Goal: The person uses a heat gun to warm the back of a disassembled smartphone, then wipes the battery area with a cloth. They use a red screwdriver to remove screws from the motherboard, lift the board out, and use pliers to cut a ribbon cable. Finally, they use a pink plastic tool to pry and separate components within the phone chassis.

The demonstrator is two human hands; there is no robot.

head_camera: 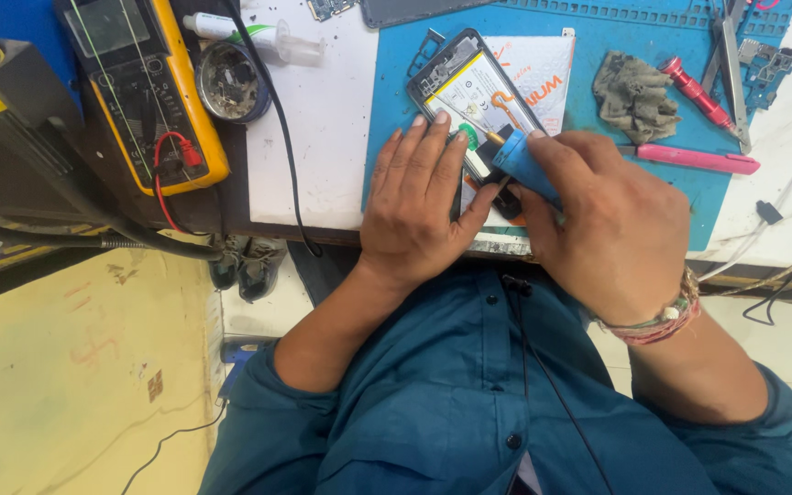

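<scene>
Opened phone (469, 92) lies back-up on the blue mat (598, 197), battery exposed. My left hand (419, 197) rests flat on its lower end, fingers spread; my right hand (611, 225) grips a blue-handled tool (524, 165) — its tip, I think, touches the phone near the battery's lower edge.

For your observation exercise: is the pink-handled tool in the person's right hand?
No, the right hand grips a blue-handled tool; the pink-handled tool lies on the mat.

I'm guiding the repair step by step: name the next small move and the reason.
Probably ease the blue-handled tool tip down onto the opened phone: the right hand already aims it at the lower end, and the left hand pins the phone flat on the blue mat.
</scene>
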